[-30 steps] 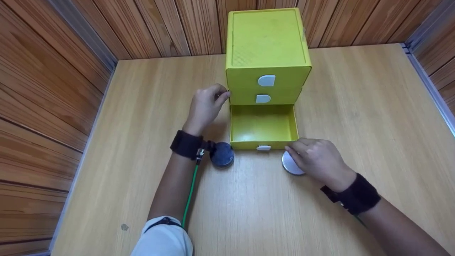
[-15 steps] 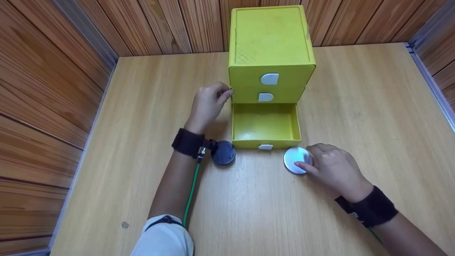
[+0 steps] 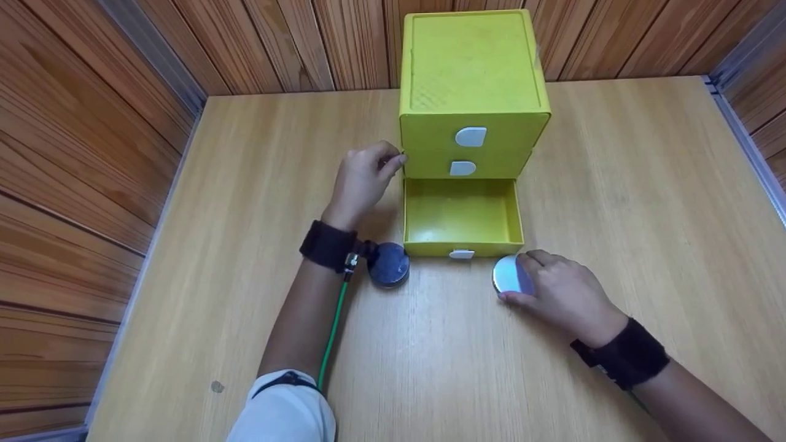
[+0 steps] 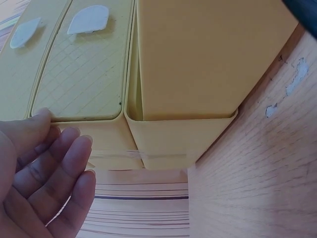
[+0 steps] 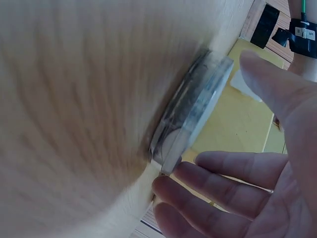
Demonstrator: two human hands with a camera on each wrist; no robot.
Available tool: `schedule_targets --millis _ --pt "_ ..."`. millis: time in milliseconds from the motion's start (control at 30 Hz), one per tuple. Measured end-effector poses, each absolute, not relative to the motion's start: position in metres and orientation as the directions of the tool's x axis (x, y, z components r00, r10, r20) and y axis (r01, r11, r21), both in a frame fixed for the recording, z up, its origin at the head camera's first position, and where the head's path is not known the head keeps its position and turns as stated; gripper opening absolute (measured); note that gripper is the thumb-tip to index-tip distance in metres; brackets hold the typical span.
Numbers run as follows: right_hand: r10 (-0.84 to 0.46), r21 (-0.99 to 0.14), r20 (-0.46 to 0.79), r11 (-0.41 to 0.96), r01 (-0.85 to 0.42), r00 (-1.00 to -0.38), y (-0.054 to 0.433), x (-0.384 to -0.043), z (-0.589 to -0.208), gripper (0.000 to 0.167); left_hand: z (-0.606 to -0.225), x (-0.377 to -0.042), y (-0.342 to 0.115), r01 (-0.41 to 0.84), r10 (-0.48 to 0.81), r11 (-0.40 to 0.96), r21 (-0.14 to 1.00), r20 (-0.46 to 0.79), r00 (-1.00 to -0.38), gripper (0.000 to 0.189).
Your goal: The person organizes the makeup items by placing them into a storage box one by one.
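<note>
A yellow drawer cabinet (image 3: 476,64) stands at the back, its lowest drawer (image 3: 460,212) pulled out with nothing inside. My left hand (image 3: 362,181) holds the cabinet's left front edge. In the left wrist view, the thumb (image 4: 42,119) presses the front corner beside a drawer, with fingers bent along the side wall. My right hand (image 3: 568,291) is at a flat round disc (image 3: 506,274) with a silvery top and clear side, lying on the table. In the right wrist view, fingertips meet the disc's (image 5: 190,111) lower rim, while the thumb stands slightly off its other end.
A dark round disc (image 3: 389,266) lies by the drawer's left front corner, below the left wristband (image 3: 328,247). White tabs (image 3: 470,136) mark the drawer fronts. Wood-panelled walls (image 3: 92,184) enclose the table (image 3: 430,368) at the back and sides.
My right hand has left the open drawer's front corner, moved right, then come back left with thumb and fingers around the silvery disc. The left hand stays at the cabinet edge.
</note>
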State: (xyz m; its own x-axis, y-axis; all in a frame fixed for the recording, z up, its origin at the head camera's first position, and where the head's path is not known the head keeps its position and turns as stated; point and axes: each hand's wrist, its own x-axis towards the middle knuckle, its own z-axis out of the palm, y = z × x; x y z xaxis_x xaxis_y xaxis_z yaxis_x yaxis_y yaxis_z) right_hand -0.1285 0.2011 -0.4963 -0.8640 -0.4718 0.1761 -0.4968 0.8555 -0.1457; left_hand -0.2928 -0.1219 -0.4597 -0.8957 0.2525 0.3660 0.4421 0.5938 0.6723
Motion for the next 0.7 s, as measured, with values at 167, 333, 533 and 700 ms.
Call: schedule_targets --millis 167,333,533,700 --pt "-0.460 -0.155 0.156 0.862 -0.482 -0.874 0.1990 -0.1277 -0.4989 0.079 -0.4588 -0.2935 -0.1206 0.434 0.256 0.603 0.669 0.353 -0.900 0.022" --pt "-0.452 -0.152 0.141 0.869 -0.471 -0.881 0.1983 -0.1268 -0.4998 0.079 -0.4588 -0.2934 -0.1203 0.428 0.258 0.607 0.670 0.343 -0.903 0.022" --pt "-0.465 -0.152 0.180 0.857 -0.491 -0.867 0.1980 -0.1275 -0.5019 0.075 -0.4584 -0.2931 -0.1211 0.418 0.254 0.612 0.671 0.333 -0.908 0.022" --pt "-0.469 -0.149 0.185 0.855 -0.496 -0.864 0.1975 -0.1275 -0.5019 0.074 -0.4580 -0.2929 -0.1219 0.418 0.254 0.615 0.669 0.334 -0.908 0.021"
